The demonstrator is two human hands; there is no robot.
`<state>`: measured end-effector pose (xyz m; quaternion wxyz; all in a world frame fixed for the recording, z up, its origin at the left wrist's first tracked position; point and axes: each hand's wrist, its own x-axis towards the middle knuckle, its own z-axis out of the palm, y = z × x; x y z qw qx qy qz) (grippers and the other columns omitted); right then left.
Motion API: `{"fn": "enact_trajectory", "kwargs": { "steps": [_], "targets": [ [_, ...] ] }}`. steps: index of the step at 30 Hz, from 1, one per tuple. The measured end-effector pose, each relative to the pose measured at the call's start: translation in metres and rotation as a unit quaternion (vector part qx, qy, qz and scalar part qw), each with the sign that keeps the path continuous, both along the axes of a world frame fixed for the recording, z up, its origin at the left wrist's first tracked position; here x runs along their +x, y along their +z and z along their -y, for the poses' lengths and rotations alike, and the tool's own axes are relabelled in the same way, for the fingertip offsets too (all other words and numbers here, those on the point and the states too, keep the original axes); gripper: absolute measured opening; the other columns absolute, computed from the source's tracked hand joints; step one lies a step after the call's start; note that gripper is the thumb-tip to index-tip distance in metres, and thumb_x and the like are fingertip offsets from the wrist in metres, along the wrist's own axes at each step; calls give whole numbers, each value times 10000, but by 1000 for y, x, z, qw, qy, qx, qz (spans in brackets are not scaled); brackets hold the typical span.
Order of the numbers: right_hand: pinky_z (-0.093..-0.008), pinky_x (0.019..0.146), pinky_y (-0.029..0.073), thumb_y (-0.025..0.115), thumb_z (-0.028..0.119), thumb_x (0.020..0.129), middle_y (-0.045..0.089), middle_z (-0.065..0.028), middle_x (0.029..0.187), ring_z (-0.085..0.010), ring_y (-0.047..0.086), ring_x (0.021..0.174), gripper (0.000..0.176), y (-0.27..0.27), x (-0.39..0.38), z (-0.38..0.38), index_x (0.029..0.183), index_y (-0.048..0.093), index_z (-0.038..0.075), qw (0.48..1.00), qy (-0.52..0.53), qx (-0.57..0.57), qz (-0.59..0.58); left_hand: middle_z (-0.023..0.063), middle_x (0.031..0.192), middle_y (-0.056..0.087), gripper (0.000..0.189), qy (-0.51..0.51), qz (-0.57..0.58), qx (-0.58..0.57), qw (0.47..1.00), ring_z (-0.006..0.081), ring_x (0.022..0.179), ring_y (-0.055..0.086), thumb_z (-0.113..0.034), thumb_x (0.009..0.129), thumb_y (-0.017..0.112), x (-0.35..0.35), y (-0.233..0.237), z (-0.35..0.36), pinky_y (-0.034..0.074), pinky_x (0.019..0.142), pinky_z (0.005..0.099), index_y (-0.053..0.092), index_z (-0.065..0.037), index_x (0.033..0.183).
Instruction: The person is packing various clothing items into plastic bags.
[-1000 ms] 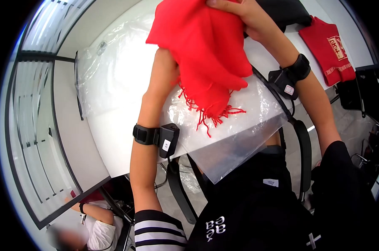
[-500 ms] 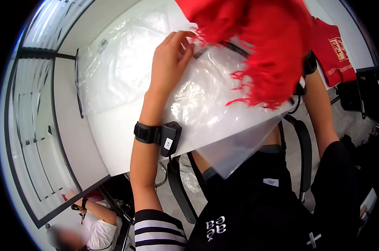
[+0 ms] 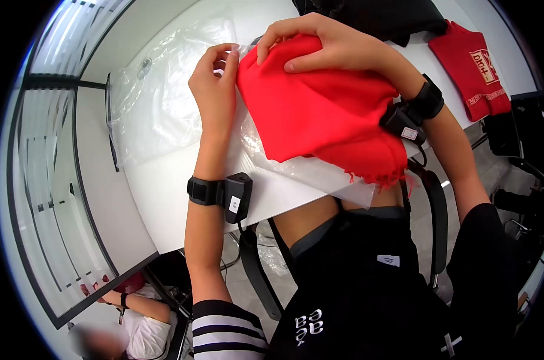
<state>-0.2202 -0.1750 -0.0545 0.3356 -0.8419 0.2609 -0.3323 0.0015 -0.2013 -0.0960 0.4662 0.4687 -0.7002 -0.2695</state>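
A red fringed scarf (image 3: 320,114), folded in layers, lies over a clear plastic bag (image 3: 257,144) at the table's near edge. From above, my right hand (image 3: 332,45) grips the scarf's far end, thumb on top and fingers curled at the fold. My left hand (image 3: 215,84) is beside the scarf's left corner, thumb and fingers pinched on the bag's edge. The fringe hangs toward my lap, with a corner of the bag sticking out beneath it. Much of the bag is hidden under the cloth.
Another clear plastic sheet (image 3: 164,108) is spread on the left of the white table (image 3: 164,198). Folded red cloth with gold lettering (image 3: 470,66) lies at the right, and black fabric (image 3: 380,18) at the back. Another person (image 3: 143,318) sits at lower left.
The scarf has come down from the upper right onto the bag, now folded. My right hand has come into view on it. My left hand has shifted slightly left to the bag's edge.
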Motion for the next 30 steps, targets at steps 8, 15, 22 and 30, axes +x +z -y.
{"fn": "enact_trajectory", "kwargs": {
  "steps": [8,15,22,30],
  "targets": [
    [-304,959,439,623,160,809,685,-67,973,-159,610,970,268,-10,1,3,1050,680,57,998,-17,33,45,35,889,673,98,-61,-60,-14,996,109,798,632,-97,858,676,-2,5,0,485,662,240,737,-46,915],
    [-326,949,448,638,302,851,664,-77,1106,-209,612,980,372,-31,10,7,1164,632,100,988,-142,-7,65,44,847,699,129,-83,-45,-25,995,124,777,662,-88,850,682,-3,7,-1,489,669,252,684,-54,974],
    [-424,1072,355,586,366,882,570,-100,1313,-327,461,1202,427,-46,15,11,1243,625,141,970,-189,-148,-28,40,831,712,231,-93,-49,-23,994,115,759,671,-110,808,744,-2,6,0,438,602,226,587,-60,970],
    [-440,1083,348,562,334,897,537,-109,1363,-332,441,1223,408,-39,15,3,1255,645,155,976,-175,-125,-46,51,813,716,244,-83,-56,-12,995,113,729,671,-123,801,761,-2,3,1,435,590,220,575,-52,942]
  ]
}}
